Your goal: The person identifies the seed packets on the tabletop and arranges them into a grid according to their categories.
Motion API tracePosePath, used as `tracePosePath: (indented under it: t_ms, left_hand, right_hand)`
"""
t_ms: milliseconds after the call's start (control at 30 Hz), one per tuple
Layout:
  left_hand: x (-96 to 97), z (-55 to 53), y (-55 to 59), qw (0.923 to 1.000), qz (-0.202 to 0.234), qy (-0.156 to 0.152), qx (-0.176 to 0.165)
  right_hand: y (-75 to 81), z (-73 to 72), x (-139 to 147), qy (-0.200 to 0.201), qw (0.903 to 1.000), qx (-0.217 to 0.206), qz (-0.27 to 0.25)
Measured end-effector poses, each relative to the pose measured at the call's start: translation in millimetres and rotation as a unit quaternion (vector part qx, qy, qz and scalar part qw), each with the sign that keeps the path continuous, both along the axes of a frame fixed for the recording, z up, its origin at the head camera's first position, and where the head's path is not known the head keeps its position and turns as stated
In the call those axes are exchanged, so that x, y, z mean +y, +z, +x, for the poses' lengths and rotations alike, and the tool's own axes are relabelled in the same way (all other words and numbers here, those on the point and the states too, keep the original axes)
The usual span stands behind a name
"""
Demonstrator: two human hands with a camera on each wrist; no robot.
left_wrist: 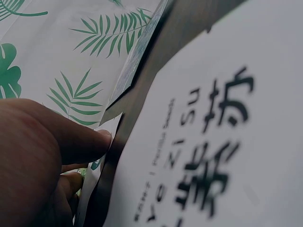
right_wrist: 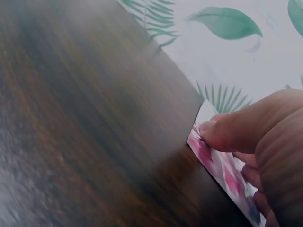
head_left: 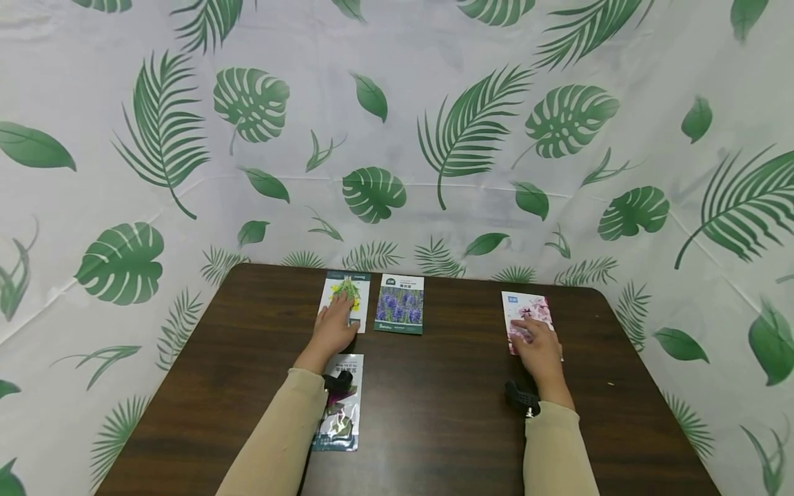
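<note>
On the left of the table, my left hand (head_left: 336, 326) rests on a seed packet with yellow flowers (head_left: 362, 313). Its thumb touches the packet's near right edge, and its fingers lie on the picture. Below that wrist is a silvery perilla seed packet (head_left: 340, 420), partly covered by the sleeve; its white printed end fills much of the left wrist view. Farther right, my right hand (head_left: 538, 348) lies over a pink-flowered packet (head_left: 517, 306), with thumb and fingertips touching its face. The palm hides that packet's lower part.
A packet with purple flowers (head_left: 399, 303) lies just right of the yellow-flowered one, near the far edge of the dark wooden table (head_left: 434, 413). Behind the table hangs a white cloth with green leaves (head_left: 397, 124).
</note>
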State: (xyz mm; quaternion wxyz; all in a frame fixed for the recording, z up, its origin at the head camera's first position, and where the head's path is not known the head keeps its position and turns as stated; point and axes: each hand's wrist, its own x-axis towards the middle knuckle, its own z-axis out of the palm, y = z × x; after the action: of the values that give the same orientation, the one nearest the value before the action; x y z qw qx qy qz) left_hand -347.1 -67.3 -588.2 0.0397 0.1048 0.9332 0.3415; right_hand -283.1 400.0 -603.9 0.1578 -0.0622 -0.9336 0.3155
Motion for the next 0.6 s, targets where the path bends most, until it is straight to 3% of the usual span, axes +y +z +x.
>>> tracePosePath:
  t_ms: [467, 600]
  left_hand:
    - [0.3, 0.7, 1.7, 1.0000, 0.001, -0.002, 0.000]
    - [0.4, 2.6, 3.5, 1.0000, 0.003, -0.002, -0.003]
  right_hand:
    - [10.0, -0.1, -12.7, -0.026, 0.9957, -0.083, 0.030]
    - [7.8, -2.2, -12.3, -0.005, 0.9965, -0.080, 0.025]
